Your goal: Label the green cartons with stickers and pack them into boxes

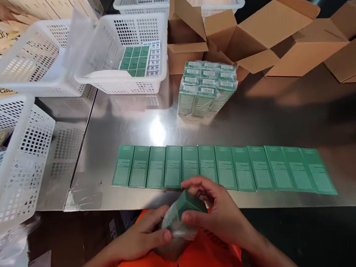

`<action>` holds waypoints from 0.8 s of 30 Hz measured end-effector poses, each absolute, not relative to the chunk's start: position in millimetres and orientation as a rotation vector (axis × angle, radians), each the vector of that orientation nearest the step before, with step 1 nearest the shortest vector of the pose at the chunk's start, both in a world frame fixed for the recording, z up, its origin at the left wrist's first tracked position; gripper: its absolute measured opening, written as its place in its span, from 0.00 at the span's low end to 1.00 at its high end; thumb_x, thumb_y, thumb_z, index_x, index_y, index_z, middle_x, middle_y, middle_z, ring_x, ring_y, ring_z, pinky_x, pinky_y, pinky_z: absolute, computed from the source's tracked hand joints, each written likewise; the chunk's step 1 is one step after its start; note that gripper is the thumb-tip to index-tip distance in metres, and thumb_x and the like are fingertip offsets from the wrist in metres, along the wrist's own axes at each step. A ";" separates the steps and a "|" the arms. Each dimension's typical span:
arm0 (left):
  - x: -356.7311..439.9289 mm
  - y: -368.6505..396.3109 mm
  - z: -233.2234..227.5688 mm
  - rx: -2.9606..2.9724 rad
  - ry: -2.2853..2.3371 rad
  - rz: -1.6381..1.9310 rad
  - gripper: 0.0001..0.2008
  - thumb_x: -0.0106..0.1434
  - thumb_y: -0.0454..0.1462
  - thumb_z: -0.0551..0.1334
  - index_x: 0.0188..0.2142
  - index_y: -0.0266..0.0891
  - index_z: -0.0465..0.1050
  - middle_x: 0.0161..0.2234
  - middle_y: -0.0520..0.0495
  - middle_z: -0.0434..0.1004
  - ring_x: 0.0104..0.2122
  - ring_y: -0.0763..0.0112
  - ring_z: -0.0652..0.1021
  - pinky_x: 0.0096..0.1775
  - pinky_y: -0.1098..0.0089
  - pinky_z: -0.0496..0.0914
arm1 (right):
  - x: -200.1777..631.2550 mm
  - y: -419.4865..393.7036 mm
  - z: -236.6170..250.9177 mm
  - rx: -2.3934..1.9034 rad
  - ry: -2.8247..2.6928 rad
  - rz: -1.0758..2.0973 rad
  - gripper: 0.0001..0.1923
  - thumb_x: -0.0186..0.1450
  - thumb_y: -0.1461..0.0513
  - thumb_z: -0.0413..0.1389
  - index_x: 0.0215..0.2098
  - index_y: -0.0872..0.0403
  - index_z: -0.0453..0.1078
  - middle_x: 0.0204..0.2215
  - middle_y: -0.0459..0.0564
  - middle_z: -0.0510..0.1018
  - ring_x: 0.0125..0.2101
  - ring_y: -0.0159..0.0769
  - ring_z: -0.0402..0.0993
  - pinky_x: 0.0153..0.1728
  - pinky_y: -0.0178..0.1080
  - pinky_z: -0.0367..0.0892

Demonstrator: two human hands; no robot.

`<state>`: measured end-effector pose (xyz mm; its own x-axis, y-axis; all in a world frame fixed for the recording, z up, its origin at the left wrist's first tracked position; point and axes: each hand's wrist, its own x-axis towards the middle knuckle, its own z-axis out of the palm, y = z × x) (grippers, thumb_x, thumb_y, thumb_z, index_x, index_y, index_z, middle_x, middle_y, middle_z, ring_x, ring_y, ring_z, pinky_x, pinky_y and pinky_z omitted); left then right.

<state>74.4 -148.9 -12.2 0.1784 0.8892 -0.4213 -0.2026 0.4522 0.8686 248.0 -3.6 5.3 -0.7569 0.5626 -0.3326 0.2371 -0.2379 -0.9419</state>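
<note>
L hand (145,235): wrapped round lower part of green box (191,200), thumb pressing clear film (172,215).
R hand (223,209): thumb on box/film, fingers arched over its top; firm pinch or light touch, couldn't tell.
Green box: btwn both hands, tilted, off counter, partly in film.
Film step: prob. mid-handling; going on or off, couldn't tell. Next move prob. called for steady L hold, R fingertips free on film.
Counter (128,121) edge: just ahead of hands.
Box row (190,163): 12 side by side past edge; R fingers v. near, bump risk.
Steel gap: open room beyond row, ahead of hands.
Wrapped block (207,83): across gap, ahead of hands.
White basket (147,89): ahead-L of L hand, w/ green & white packs (134,62).
Open cartons (271,22): farthest, ahead-R of R hand.
</note>
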 end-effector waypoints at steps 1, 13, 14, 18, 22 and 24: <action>72.7 -147.4 -10.5 0.795 1.150 0.903 0.25 0.62 0.54 0.62 0.50 0.41 0.77 0.39 0.44 0.78 0.37 0.60 0.74 0.40 0.67 0.67 | 245.0 2.1 7.4 -0.965 -1.704 2.113 0.27 0.50 0.53 0.72 0.44 0.51 0.72 0.28 0.42 0.70 0.28 0.30 0.69 0.29 0.33 0.66; 33.0 -147.6 5.3 0.973 1.678 1.865 0.29 0.62 0.49 0.65 0.61 0.51 0.67 0.60 0.40 0.70 0.54 0.54 0.73 0.48 0.62 0.70 | 120.2 54.8 52.0 -0.526 -1.835 2.395 0.25 0.49 0.56 0.72 0.40 0.53 0.68 0.25 0.40 0.73 0.26 0.28 0.68 0.28 0.33 0.60; 24.6 -148.6 7.4 1.070 1.700 1.857 0.22 0.63 0.45 0.64 0.57 0.49 0.72 0.56 0.41 0.74 0.52 0.56 0.75 0.48 0.62 0.70 | 111.0 52.0 52.7 -0.478 -1.873 2.446 0.25 0.49 0.56 0.72 0.40 0.53 0.68 0.26 0.40 0.74 0.26 0.28 0.69 0.28 0.33 0.60; -3.0 -155.9 8.4 1.412 1.960 1.858 0.04 0.62 0.32 0.64 0.34 0.42 0.75 0.39 0.47 0.78 0.43 0.63 0.77 0.44 0.64 0.71 | 78.7 48.3 53.8 -0.474 -1.965 2.356 0.24 0.50 0.55 0.72 0.40 0.52 0.70 0.27 0.40 0.72 0.27 0.28 0.67 0.29 0.33 0.60; -3.9 -169.0 1.0 1.569 1.925 1.853 0.05 0.69 0.36 0.56 0.34 0.42 0.67 0.33 0.47 0.71 0.42 0.61 0.74 0.44 0.59 0.69 | 38.7 75.1 49.2 -0.666 -1.940 2.125 0.21 0.53 0.49 0.68 0.38 0.51 0.71 0.27 0.41 0.71 0.27 0.29 0.66 0.25 0.32 0.60; 3.6 -177.1 -0.6 1.539 1.748 1.854 0.10 0.71 0.39 0.51 0.32 0.42 0.62 0.27 0.50 0.64 0.33 0.65 0.71 0.39 0.62 0.68 | 15.1 96.2 41.8 -0.762 -1.900 2.034 0.20 0.56 0.47 0.65 0.37 0.51 0.71 0.31 0.43 0.73 0.30 0.30 0.68 0.26 0.32 0.64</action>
<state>3.6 -177.1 -0.6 -0.4554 0.7050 0.5437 0.5010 -0.3019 0.8111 15.1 96.2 41.8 -0.8302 0.5206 -0.1996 0.1637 -0.1146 -0.9798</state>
